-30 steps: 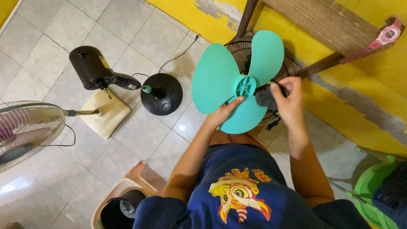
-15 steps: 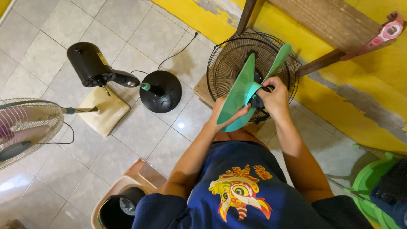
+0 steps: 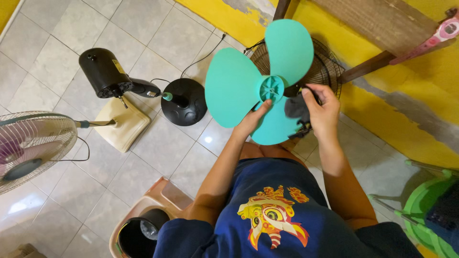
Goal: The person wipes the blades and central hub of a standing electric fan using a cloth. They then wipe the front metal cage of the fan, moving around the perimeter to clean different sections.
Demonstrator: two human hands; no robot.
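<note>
The teal three-bladed fan blade [image 3: 260,81] is held in the air above the person's lap, broad face turned toward the camera, hub at centre. The left hand [image 3: 252,120] supports it from below: its grip is closed on the lower left part of the blade, with the fingertips reaching up to the hub. The right hand [image 3: 319,109] lies to the right of the hub, its grip closed on a dark cloth [image 3: 297,109] that is pressed against the lower right blade. The cloth thus sits just right of and slightly below the hub, so the right hand is the nearer one to that blade surface, while the left hand is nearer to the hub and the left blade. Directly behind the blade, a dark wire fan guard [image 3: 325,69] rests on the tiled floor [image 3: 57,28] against the yellow wall [image 3: 430,100]. A black fan motor on its round base [image 3: 184,101] stands well apart to the left.
</note>
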